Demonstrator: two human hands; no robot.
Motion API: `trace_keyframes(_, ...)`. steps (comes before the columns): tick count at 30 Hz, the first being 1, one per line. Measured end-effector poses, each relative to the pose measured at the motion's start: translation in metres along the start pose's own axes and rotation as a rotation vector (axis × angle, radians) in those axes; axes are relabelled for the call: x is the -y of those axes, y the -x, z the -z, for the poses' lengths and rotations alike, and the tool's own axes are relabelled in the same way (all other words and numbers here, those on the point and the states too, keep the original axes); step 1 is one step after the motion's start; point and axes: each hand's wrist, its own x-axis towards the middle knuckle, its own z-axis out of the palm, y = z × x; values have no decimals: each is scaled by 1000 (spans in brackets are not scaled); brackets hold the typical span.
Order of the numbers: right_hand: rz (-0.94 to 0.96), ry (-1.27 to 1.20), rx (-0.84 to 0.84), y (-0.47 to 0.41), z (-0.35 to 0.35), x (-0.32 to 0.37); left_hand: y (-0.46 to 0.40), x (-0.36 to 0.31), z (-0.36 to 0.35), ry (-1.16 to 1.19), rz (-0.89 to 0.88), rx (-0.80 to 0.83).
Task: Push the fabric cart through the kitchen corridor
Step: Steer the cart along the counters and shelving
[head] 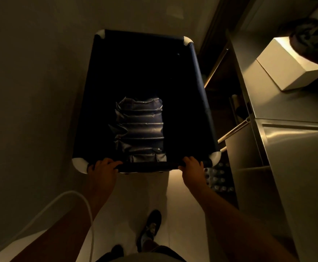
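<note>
I hold the near rail of the fabric cart (143, 95) with both hands, left hand (102, 167) and right hand (192, 166), each grip closed around it. The cart sits just beside the steel worktop (290, 140), so I should push straight and keep its right side off it.

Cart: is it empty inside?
No, a crumpled dark plastic bag lies inside the cart, near the rim that both hands grip.

Bare forearms without sleeves, dark shorts (154, 252), a dark lace-up shoe (150, 227) with pale markings
</note>
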Motion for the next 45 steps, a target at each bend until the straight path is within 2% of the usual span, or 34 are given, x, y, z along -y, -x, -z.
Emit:
trace_keyframes(8,34,0,27,-73,17,4,-56,-14,5,39,34,-62)
trace_keyframes(15,73,4,18,-130,28,14,-109,-20,18,77,69,-36)
trace_keyframes(22,77,-49,22,-200,45,39,-196,-19,39,175,37,108)
trace_keyframes(28,52,-72,29,-255,62,69,-257,-19,56,161,42,35)
trace_keyframes(36,-11,-109,46,-325,82,105,-350,-14,77,194,15,99)
trace_keyframes(45,-21,-99,24,-394,97,128,-424,-14,91,128,-19,-5)
